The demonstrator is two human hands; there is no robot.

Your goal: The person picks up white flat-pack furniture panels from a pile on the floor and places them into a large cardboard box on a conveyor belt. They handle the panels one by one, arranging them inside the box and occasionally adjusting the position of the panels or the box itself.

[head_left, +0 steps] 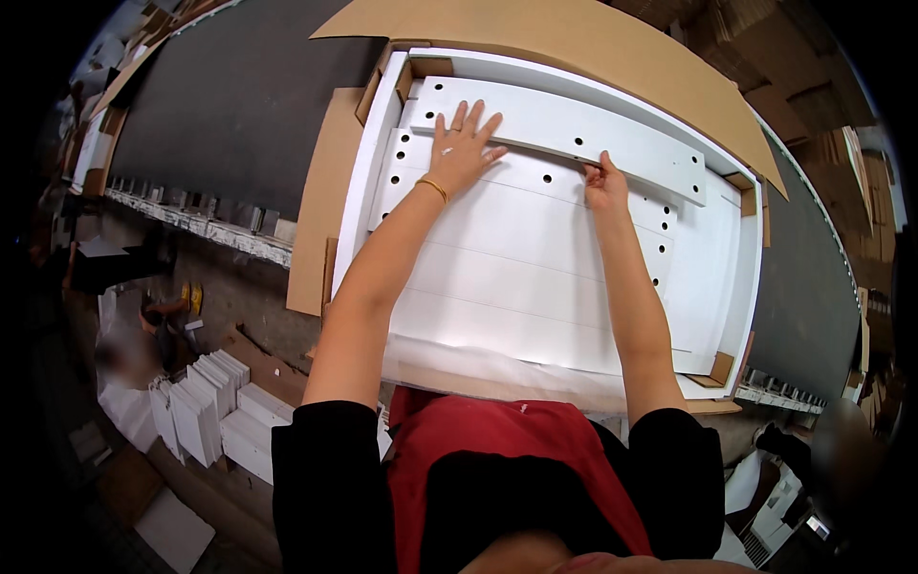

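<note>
A long white board point(535, 117) with dark round holes lies at a slant across the far side of an open cardboard box point(313, 220). My left hand point(461, 155) rests on its left part and near edge, fingers spread. My right hand point(605, 186) grips the board's near edge further right, thumb on top and the other fingers partly hidden below. Beneath it, white panels point(507, 244) fill much of the box, with dark holes along their left and right sides. White strips point(355, 206) line the box walls, and brown cardboard pieces point(712, 371) sit at the corners.
A dark conveyor belt point(249, 105) runs under the box and shows again at the right point(813, 297). Stacked white panels point(201, 407) stand on the floor at lower left. Flat cardboard point(784, 53) is piled at upper right. Blurred people are at both sides.
</note>
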